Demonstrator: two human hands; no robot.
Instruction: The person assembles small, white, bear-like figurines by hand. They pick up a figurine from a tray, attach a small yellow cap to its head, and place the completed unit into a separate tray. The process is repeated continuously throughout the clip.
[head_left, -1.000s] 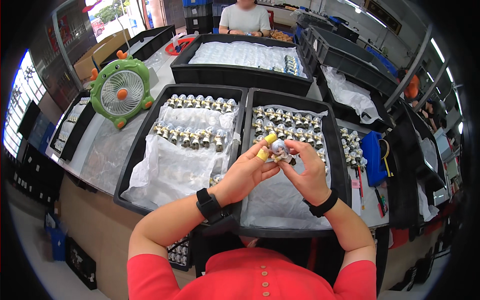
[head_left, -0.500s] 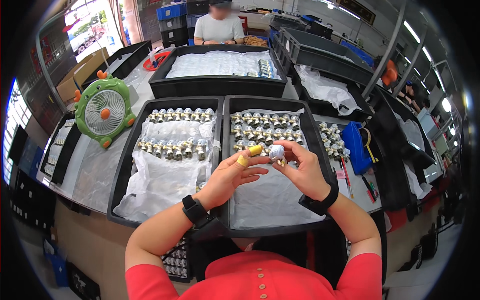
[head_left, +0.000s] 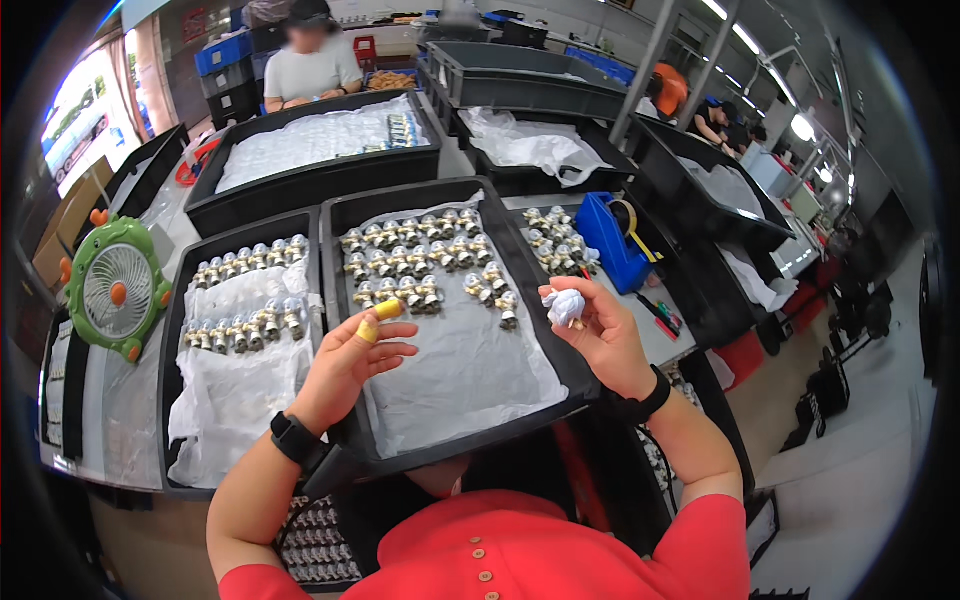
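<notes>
My right hand [head_left: 612, 340] is closed on a small figurine [head_left: 566, 306] with a pale blue-white head, held above the right rim of the nearer black tray [head_left: 540, 412]. The figurine's lower part is mostly hidden by my fingers. Over the left part of that tray, my left hand [head_left: 350, 365] is open with fingers apart, yellow tape [head_left: 388, 309] round a finger and the thumb. Just beyond its fingertips stand rows of similar figurines [head_left: 418, 246] on white lining sheet [head_left: 450, 370]. A few more figurines [head_left: 490, 290] stand to the right of the rows.
Another black tray [head_left: 170, 440] with two figurine rows lies left, beside a green fan [head_left: 118, 288]. To the right are more figurines [head_left: 556, 240], a blue tape dispenser [head_left: 612, 240] and pens [head_left: 660, 318]. A person [head_left: 312, 68] sits beyond the far tray [head_left: 310, 193].
My view has turned to the right. My hands, close together at the figurine before, are now well apart; the right one has carried it rightward, towards the tray's rim.
</notes>
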